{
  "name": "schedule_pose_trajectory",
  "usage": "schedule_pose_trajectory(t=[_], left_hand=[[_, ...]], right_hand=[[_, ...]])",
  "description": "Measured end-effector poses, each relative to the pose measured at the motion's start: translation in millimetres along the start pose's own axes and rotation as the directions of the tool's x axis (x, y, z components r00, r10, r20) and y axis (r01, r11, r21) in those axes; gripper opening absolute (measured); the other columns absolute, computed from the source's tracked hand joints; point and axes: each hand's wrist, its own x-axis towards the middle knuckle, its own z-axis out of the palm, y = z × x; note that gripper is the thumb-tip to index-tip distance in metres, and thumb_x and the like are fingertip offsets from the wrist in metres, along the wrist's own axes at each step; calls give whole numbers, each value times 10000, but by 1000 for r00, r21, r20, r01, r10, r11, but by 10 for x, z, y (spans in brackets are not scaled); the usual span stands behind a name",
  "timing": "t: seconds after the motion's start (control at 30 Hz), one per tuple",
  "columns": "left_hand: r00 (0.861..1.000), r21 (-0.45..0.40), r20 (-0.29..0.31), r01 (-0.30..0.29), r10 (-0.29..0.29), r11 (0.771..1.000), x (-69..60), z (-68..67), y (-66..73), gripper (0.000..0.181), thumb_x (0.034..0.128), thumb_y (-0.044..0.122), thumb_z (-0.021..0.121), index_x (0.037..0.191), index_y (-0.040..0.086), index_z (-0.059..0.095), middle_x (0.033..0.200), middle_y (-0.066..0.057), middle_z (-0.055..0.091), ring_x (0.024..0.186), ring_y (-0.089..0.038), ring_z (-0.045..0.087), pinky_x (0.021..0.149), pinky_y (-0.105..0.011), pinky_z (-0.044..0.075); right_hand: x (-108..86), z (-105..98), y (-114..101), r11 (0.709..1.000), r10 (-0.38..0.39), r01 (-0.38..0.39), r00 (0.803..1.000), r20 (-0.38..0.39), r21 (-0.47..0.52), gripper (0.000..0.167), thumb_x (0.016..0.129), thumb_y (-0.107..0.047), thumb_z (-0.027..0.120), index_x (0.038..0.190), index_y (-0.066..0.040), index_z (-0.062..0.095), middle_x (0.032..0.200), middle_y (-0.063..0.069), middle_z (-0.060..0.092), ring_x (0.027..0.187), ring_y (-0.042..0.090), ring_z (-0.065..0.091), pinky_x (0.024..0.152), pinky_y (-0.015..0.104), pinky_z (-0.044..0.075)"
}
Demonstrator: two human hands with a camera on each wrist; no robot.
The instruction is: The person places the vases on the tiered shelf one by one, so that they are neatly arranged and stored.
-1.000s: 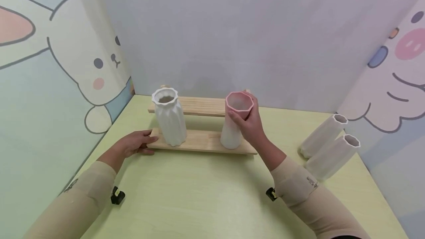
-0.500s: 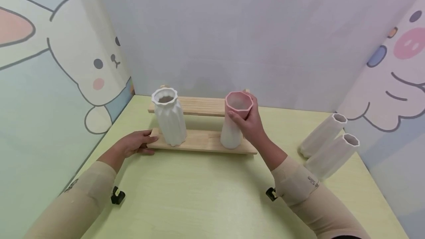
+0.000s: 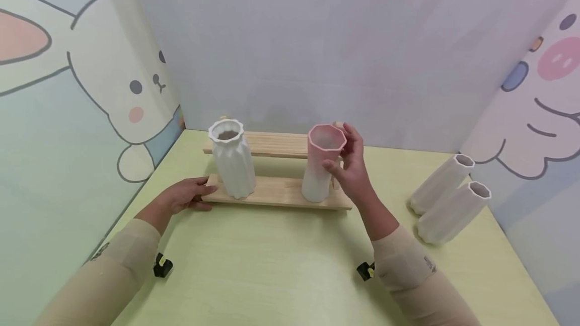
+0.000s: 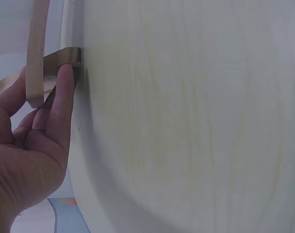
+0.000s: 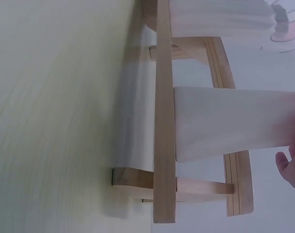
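Observation:
A two-tier wooden shelf rack (image 3: 277, 192) stands on the table. Its front board carries a white fluted vase (image 3: 233, 165) on the left and a pink-and-white vase (image 3: 317, 177) on the right, both upright. My left hand (image 3: 187, 195) grips the front board's left end; in the left wrist view, the thumb of the left hand (image 4: 33, 150) and its fingers lie on opposite sides of the wood. Beside the pink-and-white vase is my right hand (image 3: 355, 167), fingers loosely bent. The right wrist view shows a gap between the right hand (image 5: 294, 170) and the vase (image 5: 225, 121).
Two whitish vases (image 3: 439, 185) (image 3: 453, 214) are close together on the table's right side. A grey backdrop (image 3: 317, 54) rises behind the rack. Cartoon-printed panels (image 3: 118, 74) border the pale yellow-green table (image 3: 272, 265) left and right.
My right hand has let go of the pink-and-white vase and moved slightly right. The vase still stands on the front board. My left hand keeps its grip on the rack.

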Motion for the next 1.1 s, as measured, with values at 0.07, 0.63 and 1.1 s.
schedule_pose_trajectory(t=[0.07,0.63,1.1], left_hand=[[1000,0,-3,3,-3,1000,7,3,1,856,982,332,613,1583,78,59,1471,-274,362,1042,-199,655,906,-370,583],[1000,-3,-4,21,-21,1000,8,20,-8,892,967,352,633,1582,79,47,1517,-264,295,1051,-181,645,914,-372,580],[1000,-12,1,10,-10,1000,13,-4,7,875,981,322,618,1580,70,32,1520,-291,284,1047,-170,645,909,-366,582]], right_hand=[[-14,-27,-9,999,-28,29,999,-29,22,1056,774,-527,778,1536,-134,161,1512,153,320,1324,250,371,1064,282,374],[-187,-248,-162,978,-154,182,962,-224,107,926,809,-321,816,1489,-112,223,1500,190,330,1405,367,318,1142,420,344],[-203,-549,-646,958,-284,282,913,-292,-51,1012,736,-296,882,1467,-36,233,1491,210,329,1380,374,342,1144,389,358]])
